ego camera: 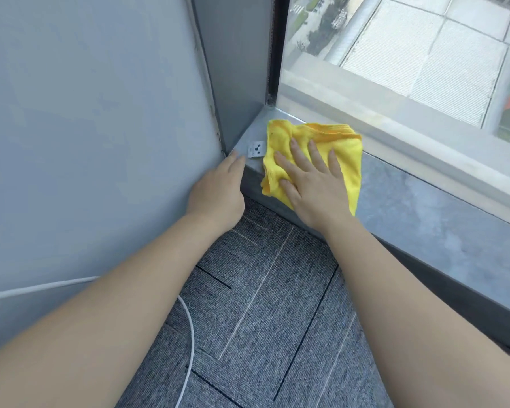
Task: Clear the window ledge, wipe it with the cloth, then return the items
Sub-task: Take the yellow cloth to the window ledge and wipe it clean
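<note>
A crumpled yellow cloth (340, 148) lies on the grey stone window ledge (424, 213), close to its left corner. My right hand (309, 184) presses flat on the cloth with fingers spread. My left hand (218, 192) rests at the ledge's front left corner where it meets the wall, fingers straight and holding nothing. A small white tag with dark dots (255, 148) sits on the ledge just left of the cloth. No other items show on the ledge.
A grey wall (86, 128) rises on the left and the window glass (409, 54) runs along the back of the ledge. Below is grey carpet (262, 319). A white cable (186, 334) trails over the carpet near the wall.
</note>
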`<state>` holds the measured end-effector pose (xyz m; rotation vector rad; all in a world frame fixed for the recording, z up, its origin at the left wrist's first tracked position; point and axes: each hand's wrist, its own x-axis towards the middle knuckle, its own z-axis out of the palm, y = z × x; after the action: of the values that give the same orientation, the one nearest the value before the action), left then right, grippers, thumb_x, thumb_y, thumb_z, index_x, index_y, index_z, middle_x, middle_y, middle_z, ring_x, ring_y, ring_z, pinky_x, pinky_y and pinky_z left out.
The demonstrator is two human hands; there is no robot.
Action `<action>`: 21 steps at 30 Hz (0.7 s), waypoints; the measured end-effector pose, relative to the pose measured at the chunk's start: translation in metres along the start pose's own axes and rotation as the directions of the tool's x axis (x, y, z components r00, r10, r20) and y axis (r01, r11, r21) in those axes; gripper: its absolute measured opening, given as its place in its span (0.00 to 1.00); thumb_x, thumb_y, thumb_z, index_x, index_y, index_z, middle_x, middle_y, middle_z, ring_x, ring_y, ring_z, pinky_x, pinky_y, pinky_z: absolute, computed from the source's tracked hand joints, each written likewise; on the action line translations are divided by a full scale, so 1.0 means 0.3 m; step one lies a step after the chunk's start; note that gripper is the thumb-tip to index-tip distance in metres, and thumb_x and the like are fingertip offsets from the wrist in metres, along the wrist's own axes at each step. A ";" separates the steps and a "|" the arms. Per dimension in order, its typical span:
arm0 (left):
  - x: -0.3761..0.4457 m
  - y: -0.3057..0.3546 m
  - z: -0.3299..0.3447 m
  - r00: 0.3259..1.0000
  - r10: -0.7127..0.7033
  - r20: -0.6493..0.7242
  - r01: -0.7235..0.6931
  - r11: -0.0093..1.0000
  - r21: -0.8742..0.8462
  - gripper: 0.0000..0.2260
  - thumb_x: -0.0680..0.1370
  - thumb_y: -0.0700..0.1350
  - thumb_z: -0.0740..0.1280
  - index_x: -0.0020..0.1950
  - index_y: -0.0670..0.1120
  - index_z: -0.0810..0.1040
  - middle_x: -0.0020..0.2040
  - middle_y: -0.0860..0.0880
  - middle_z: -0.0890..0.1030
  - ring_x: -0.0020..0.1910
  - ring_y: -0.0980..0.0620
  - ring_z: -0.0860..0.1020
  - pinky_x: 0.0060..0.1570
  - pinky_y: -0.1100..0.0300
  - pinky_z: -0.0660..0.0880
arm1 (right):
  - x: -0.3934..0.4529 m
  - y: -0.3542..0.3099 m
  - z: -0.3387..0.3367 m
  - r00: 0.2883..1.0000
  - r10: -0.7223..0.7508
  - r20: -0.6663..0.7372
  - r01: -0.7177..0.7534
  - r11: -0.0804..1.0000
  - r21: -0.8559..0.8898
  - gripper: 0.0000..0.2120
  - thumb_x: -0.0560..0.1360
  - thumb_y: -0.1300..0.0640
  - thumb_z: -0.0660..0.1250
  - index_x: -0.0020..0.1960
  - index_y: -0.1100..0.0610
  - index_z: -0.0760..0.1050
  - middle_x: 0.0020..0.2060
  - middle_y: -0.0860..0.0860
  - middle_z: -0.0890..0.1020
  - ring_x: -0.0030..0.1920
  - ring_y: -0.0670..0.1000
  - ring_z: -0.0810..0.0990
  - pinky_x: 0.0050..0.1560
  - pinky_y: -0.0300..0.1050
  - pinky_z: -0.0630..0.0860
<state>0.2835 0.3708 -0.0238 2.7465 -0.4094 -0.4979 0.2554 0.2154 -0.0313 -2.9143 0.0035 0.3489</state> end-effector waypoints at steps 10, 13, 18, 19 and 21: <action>-0.004 0.005 -0.009 0.997 -0.012 0.071 0.018 0.997 -0.076 0.27 0.75 0.34 0.53 0.74 0.45 0.53 0.77 0.51 0.49 0.70 0.43 0.65 0.66 0.49 0.67 | 0.150 -0.093 0.007 0.963 0.268 -0.012 -0.267 0.962 0.057 0.27 0.79 0.45 0.44 0.76 0.48 0.41 0.77 0.51 0.42 0.76 0.58 0.39 0.73 0.59 0.36; -0.001 -0.001 -0.004 0.999 0.002 0.032 0.003 0.988 -0.152 0.27 0.74 0.33 0.52 0.73 0.43 0.54 0.77 0.48 0.51 0.72 0.44 0.63 0.69 0.50 0.63 | 0.187 -0.105 0.002 0.985 0.167 -0.043 -0.166 0.986 0.023 0.26 0.79 0.46 0.45 0.76 0.49 0.44 0.77 0.51 0.44 0.77 0.58 0.42 0.74 0.57 0.39; -0.022 -0.013 0.010 0.999 -0.032 -0.029 0.025 0.978 -0.206 0.26 0.75 0.32 0.52 0.73 0.40 0.53 0.77 0.45 0.53 0.75 0.47 0.57 0.72 0.56 0.55 | 0.187 -0.112 -0.006 0.999 0.029 -0.023 -0.029 0.999 -0.016 0.25 0.80 0.47 0.46 0.76 0.49 0.46 0.77 0.51 0.45 0.77 0.56 0.43 0.75 0.54 0.40; -0.027 -0.014 0.010 0.998 -0.041 -0.045 0.031 0.977 -0.212 0.26 0.75 0.33 0.52 0.73 0.40 0.54 0.77 0.44 0.54 0.74 0.47 0.57 0.72 0.55 0.55 | 0.174 -0.115 -0.001 1.000 -0.003 -0.021 0.002 1.000 -0.024 0.25 0.80 0.47 0.46 0.76 0.49 0.46 0.77 0.50 0.46 0.77 0.56 0.43 0.75 0.54 0.40; -0.034 -0.011 0.005 0.994 -0.056 -0.097 0.032 0.971 -0.236 0.25 0.75 0.32 0.53 0.72 0.40 0.56 0.75 0.43 0.58 0.73 0.46 0.59 0.72 0.55 0.56 | 0.141 -0.118 0.012 0.997 -0.069 -0.016 0.068 0.997 -0.038 0.25 0.80 0.47 0.47 0.75 0.47 0.46 0.77 0.49 0.46 0.77 0.55 0.43 0.75 0.53 0.40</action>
<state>0.2744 0.3769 -0.0233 2.5430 -0.2468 -0.3857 0.2965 0.2517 -0.0373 -2.9454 -0.1014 0.3156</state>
